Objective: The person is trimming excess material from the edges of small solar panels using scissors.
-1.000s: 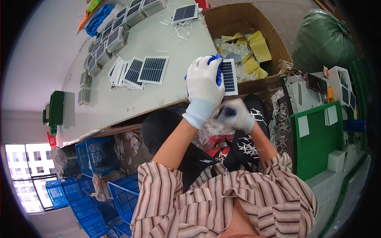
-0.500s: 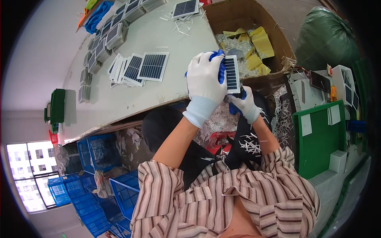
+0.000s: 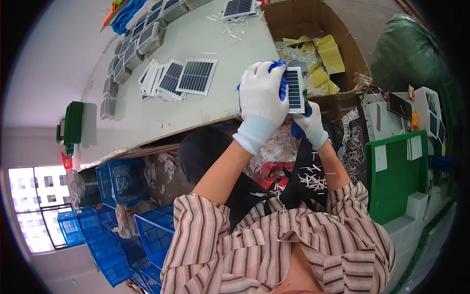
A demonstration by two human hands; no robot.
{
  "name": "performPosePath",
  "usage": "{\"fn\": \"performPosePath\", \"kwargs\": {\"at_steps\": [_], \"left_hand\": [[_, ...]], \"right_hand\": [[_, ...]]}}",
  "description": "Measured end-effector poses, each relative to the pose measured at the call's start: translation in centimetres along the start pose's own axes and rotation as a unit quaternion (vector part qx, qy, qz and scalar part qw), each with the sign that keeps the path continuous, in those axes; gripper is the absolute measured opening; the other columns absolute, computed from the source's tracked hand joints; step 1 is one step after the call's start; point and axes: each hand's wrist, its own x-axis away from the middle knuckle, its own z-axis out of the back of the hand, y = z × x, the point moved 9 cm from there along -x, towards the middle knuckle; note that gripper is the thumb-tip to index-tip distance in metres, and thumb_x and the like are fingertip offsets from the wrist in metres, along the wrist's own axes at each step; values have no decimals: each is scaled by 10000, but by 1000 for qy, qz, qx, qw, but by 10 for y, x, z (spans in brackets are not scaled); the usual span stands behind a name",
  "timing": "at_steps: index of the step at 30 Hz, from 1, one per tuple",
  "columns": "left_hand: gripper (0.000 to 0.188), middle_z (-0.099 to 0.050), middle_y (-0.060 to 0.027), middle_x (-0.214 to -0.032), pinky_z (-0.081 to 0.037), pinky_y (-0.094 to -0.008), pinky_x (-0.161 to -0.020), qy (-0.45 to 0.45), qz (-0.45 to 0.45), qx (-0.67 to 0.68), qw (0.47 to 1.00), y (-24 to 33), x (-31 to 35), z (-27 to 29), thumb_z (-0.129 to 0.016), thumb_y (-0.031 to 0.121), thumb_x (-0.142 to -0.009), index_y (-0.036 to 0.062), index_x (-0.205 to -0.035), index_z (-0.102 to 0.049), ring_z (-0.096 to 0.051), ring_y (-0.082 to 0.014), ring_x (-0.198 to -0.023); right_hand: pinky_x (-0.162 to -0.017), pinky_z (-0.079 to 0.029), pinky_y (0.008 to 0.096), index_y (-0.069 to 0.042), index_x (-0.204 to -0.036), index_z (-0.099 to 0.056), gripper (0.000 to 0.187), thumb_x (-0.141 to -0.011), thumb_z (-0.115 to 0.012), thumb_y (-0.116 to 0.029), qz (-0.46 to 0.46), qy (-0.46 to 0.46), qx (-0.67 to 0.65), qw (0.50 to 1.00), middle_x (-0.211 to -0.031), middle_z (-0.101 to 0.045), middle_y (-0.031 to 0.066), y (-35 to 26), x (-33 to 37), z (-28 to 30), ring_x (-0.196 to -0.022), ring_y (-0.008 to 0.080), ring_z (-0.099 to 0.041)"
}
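My left hand (image 3: 264, 93), in a white glove with blue palm and fingertips, is closed around a small solar panel (image 3: 294, 90) with a white border. The panel stands over the table's edge, its dark cells partly covered by my fingers. Close against its lower right side is my right hand (image 3: 312, 125), gloved the same way, with fingers curled in. A dark bit shows at those fingers, too small to name. On the table to the left lies a fanned pile of similar panels (image 3: 197, 77).
Stacks of panels (image 3: 148, 39) line the table's far left side. A cardboard box (image 3: 350, 49) with yellow paper and white strips stands ahead on the right. Beside me are a green tray (image 3: 397, 181) and blue crates (image 3: 128, 183). White strips (image 3: 313, 181) lie on my lap.
The view has shifted slightly, so the table and box sit further right. My right hand has moved up along the panel's right side; my left hand keeps its hold.
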Motion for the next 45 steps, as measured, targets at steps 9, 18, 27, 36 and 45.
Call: {"fn": "performPosePath", "kwargs": {"at_steps": [9, 18, 27, 36, 45], "left_hand": [[334, -568, -134, -1056, -409, -427, -899, 5, -9, -3, 1000, -1, 0, 1, -655, 109, -711, 51, -1037, -616, -517, -323, -1031], [393, -564, -139, -1098, -420, -443, -892, -18, -11, -33, 999, 7, -1, -3, -655, 92, -705, 59, -1094, -605, -514, -352, -1044], [432, -546, -163, -1140, -409, -443, -923, -48, -45, 25, 998, 2, -1, -1, -687, 104, -691, 70, -1113, -598, -491, -363, -1084], [401, -558, -156, -1114, -409, -440, -929, -51, -31, -51, 997, -3, 2, 10, -660, 71, -714, 50, -1106, -580, -503, -367, -1068], [355, -552, -126, -1068, -409, -419, -903, -22, 11, -14, 1000, -5, 5, -2, -625, 49, -678, 52, -1031, -590, -506, -323, -1045]], "right_hand": [[-643, -502, 250, -12, -886, -607, 155, -773, -676, -94, -41, -10, -70, 997, -774, -647, 47, -1, 58, -29, -688, 114, -617], [-842, -486, 349, -47, -1203, -434, 351, -879, -554, -108, 113, 196, -34, 973, -1114, -597, 128, 45, 3, -9, -962, 226, -615], [-887, -507, 326, -62, -1215, -494, 300, -969, -414, -214, -165, 35, -458, 873, -1110, -606, 92, 68, -70, -21, -975, 173, -608], [-660, -476, 210, 10, -938, -637, 220, -803, -693, -154, -55, -4, -63, 997, -779, -637, 5, 9, 12, -4, -706, 43, -564], [-521, -435, 226, -13, -813, -627, 141, -793, -656, -150, -30, 10, -41, 999, -653, -604, -2, 4, 0, -7, -567, 55, -543]]}}
